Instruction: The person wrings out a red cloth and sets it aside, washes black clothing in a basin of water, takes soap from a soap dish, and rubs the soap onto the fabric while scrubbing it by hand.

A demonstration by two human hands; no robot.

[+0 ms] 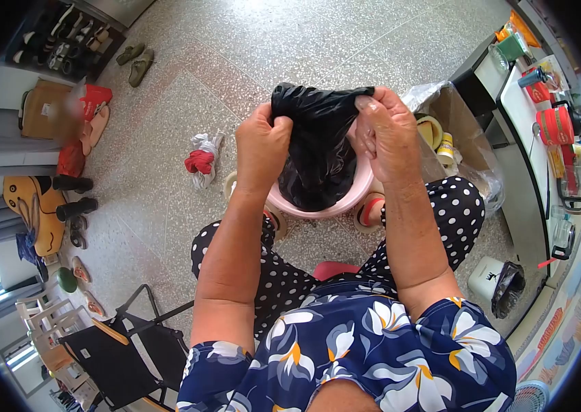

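A black plastic bag [318,130] is stretched between my two hands, its upper edge bunched and its lower part hanging down into a pink basin [360,184]. My left hand [263,144] pinches the bag's left corner between thumb and curled fingers. At the opposite corner, my right hand [388,130] grips the bag with thumb and fingertips. The basin stands on the floor between my feet. What lies under the bag inside it is hidden.
On the speckled floor to the left lies a white plastic bag with something red [199,162]. A plastic-lined box [465,130] with yellow items stands at right, beside a table [520,110] crowded with jars. A small bin [488,278] and a black folding chair [129,353] are nearer.
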